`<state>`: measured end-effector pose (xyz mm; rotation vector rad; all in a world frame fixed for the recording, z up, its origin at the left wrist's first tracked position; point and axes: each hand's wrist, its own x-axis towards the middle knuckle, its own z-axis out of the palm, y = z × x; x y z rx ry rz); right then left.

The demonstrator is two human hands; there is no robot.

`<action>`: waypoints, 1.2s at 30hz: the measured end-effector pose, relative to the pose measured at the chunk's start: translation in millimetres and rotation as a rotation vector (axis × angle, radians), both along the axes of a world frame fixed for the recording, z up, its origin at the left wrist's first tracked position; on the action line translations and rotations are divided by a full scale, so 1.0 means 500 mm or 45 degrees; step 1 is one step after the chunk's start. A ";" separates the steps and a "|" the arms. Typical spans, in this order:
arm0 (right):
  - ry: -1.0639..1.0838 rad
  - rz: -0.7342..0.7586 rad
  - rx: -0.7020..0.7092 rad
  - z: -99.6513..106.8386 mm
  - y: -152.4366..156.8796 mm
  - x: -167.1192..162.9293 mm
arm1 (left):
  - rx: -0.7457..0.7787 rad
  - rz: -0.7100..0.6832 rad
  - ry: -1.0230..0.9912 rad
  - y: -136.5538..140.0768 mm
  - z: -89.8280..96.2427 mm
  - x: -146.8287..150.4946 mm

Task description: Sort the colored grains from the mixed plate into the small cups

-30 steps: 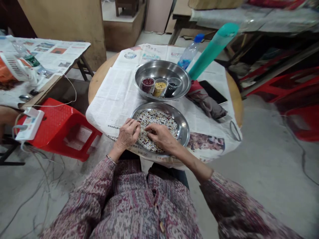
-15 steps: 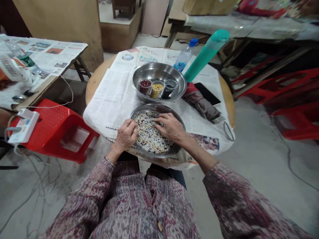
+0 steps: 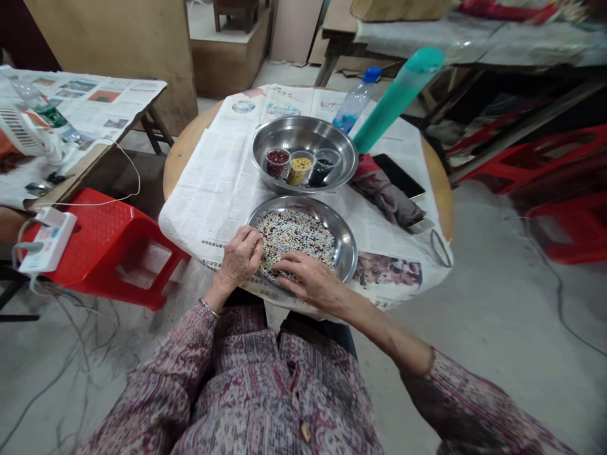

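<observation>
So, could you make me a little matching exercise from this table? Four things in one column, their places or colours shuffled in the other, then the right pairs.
Things:
1. Left hand
2. Right hand
3. Middle cup
4. Bottle cap

Places and colours:
A. Blue
B. Across the near edge of the round dish, fingers at the mixed bits
C. Inside the deep bowl, with yellow contents
D. At the left rim of the dish

Right pairs: 1-D, 2-B, 3-C, 4-A

three cups [image 3: 300,169] — two metal bowls [image 3: 345,246]
</observation>
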<state>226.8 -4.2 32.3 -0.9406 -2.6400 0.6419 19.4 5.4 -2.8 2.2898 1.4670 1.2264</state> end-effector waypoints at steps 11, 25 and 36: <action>-0.134 -0.385 0.090 -0.026 0.111 0.073 | 0.038 -0.013 -0.041 0.001 -0.002 0.001; -0.137 -0.237 0.305 -0.028 0.134 -0.026 | 0.108 0.050 -0.056 -0.002 0.008 0.001; -0.083 -0.436 0.163 -0.037 0.069 0.071 | 0.164 0.097 -0.034 0.002 0.002 0.000</action>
